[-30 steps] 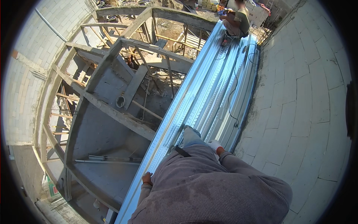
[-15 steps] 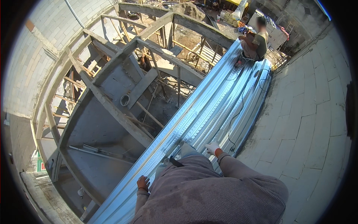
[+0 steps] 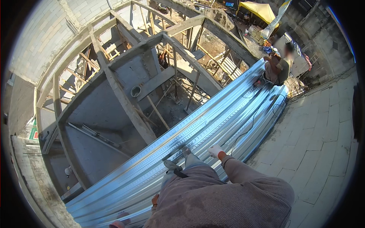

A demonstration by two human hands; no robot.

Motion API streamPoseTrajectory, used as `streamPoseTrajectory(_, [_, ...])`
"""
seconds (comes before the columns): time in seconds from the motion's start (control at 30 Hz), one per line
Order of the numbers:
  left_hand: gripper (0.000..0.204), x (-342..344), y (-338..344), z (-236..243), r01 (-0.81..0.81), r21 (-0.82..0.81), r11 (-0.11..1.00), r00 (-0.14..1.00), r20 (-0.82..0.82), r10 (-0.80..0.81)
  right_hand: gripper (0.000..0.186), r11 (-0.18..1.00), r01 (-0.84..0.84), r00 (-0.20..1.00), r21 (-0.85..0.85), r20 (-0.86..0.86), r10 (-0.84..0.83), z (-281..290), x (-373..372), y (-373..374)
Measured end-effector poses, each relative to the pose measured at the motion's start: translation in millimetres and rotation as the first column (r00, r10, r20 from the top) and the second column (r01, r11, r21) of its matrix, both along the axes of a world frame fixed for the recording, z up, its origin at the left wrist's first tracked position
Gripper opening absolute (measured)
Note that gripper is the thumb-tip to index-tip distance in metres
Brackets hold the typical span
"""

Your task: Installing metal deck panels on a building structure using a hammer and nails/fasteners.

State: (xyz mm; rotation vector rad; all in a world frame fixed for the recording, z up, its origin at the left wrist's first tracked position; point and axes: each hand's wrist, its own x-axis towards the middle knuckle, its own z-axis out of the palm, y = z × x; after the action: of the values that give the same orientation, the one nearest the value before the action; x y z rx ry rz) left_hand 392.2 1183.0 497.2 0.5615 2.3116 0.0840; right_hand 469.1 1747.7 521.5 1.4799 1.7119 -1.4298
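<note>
Beneath me lies a stack of long, shiny corrugated metal sheets point(image 3: 197, 125), with my legs and shoes on it. My right hand point(image 3: 215, 151), in a white glove with a red cuff, is held over the sheets with fingers apparently loose and nothing visible in it. My left hand point(image 3: 154, 200), bare, is mostly hidden behind my body at the lower left, so its fingers cannot be made out. A dark cable point(image 3: 247, 133) runs along the sheets at the right.
A person point(image 3: 279, 70) sits at the stack's far end. At left, concrete beams point(image 3: 125, 102) cross a deep opening with timber props and a round pipe point(image 3: 135, 91). A pale block wall point(image 3: 311, 144) borders the right. Beyond are a yellow canopy point(image 3: 258, 11) and piled materials.
My view has swung leftward, so the sheets lie more diagonally and the person appears farther right and lower. My left hand has become mostly hidden behind my body.
</note>
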Motion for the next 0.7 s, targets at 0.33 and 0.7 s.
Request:
streamPoseTrajectory(0.33, [0.025, -13, -28, -15, -0.838, 0.359, 0.411, 0.545, 0.577, 0.608, 0.033, 0.98, -0.172, 0.982, -0.095, 0.063, 0.179, 8, -22, -50])
streamPoseTrajectory(0.7, [0.023, -7, -31, -45, -0.959, 0.2, 0.201, 0.282, 0.73, 0.623, 0.046, 0.961, -0.275, 0.957, -0.02, -0.1, 0.272, 12, -72, -74])
